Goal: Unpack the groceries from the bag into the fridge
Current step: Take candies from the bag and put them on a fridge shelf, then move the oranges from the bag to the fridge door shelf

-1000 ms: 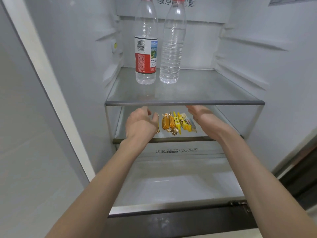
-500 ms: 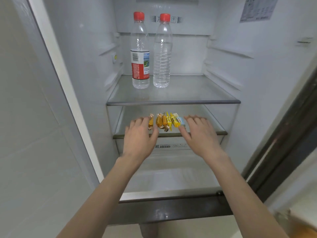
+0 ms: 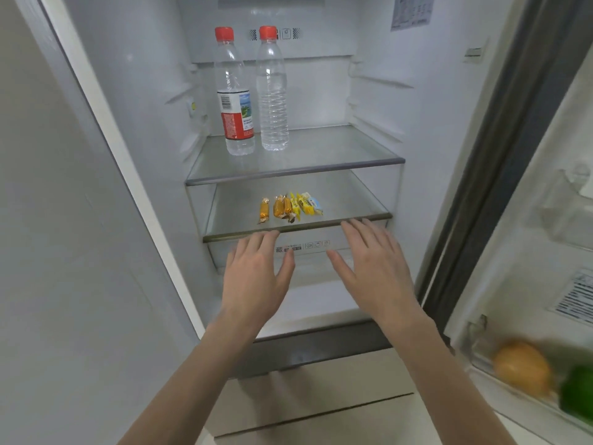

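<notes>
Gold and yellow wrapped sweets (image 3: 290,207) lie in a row on the lower glass shelf (image 3: 353,203), just beyond both hands' fingertips. Above them, two water bottles (image 3: 253,91) stand on the upper shelf (image 3: 337,149). So part of the unpacking looks done; the bag is out of view, so what remains cannot be told. The left hand (image 3: 255,277) and right hand (image 3: 373,271) are flat, fingers spread, holding nothing. Half a second ago they were at the sweets; now they have drawn back outside the shelf edge.

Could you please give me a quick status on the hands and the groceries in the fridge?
Left hand, right hand open, empty, outside fridge. Candies on lower shelf; two bottles above. Nothing blocking.
</notes>
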`<state>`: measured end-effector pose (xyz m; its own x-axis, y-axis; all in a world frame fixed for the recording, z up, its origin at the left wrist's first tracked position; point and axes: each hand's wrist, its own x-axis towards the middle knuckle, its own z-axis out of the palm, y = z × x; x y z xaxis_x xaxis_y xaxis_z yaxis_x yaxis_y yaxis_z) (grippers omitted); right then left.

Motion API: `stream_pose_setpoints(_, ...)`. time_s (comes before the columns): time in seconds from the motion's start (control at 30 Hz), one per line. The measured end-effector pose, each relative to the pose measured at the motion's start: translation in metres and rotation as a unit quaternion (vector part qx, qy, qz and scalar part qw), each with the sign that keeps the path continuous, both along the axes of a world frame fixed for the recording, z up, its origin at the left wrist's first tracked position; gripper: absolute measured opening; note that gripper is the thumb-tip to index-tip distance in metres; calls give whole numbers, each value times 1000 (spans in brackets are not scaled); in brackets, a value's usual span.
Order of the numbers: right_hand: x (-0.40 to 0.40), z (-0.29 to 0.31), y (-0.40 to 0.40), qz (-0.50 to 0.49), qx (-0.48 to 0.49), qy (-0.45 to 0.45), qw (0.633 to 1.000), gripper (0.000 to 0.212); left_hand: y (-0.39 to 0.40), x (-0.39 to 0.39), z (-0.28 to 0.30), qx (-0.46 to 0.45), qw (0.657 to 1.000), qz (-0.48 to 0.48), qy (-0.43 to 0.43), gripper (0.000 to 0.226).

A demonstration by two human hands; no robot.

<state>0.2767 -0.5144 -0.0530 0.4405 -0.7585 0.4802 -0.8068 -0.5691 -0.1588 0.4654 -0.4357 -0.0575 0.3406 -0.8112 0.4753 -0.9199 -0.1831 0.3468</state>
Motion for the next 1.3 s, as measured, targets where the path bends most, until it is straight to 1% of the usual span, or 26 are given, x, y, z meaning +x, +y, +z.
stream_pose_setpoints(0.17, -29, -1, 47, -74, 4, -4, 997, 71, 10, -22, 0, -26, 996, -86, 12, 47)
stream_pose_setpoints(0.27, -45, -4, 76, -128, 16, 1, 992, 71, 16, -36, -4, -35, 988, -149, 18, 46)
stream_pose_setpoints(0.37, -60, -6, 108, -177, 22, -14, 984, 69, 24, -50, -8, -38, 976, -213, 21, 45)
stream_pose_setpoints(0.53, -85, -14, 166, -273, -31, -6, 961, 63, 38, -83, -18, -40, 950, -310, 19, 47)
stream_pose_setpoints(0.67, -105, -20, 211, -342, -69, -15, 937, 59, 54, -120, -26, -38, 922, -383, 41, 48)
stream_pose_setpoints(0.77, -124, -25, 248, -410, -74, -14, 909, 58, 70, -153, -33, -31, 901, -431, 44, 51)
stream_pose_setpoints(0.87, -148, -28, 286, -470, -73, -26, 879, 56, 92, -188, -37, -38, 878, -476, 27, 48)
stream_pose_setpoints(1.0, -182, -31, 346, -541, -75, -35, 837, 52, 131, -239, -41, -53, 833, -550, 13, 44)
stream_pose_setpoints(1.17, -220, -39, 432, -630, -73, -28, 773, 55, 199, -305, -49, -80, 769, -634, 4, 40)
stream_pose_setpoints(1.3, -247, -53, 514, -709, -56, -4, 703, 58, 263, -359, -54, -88, 717, -692, 9, 40)
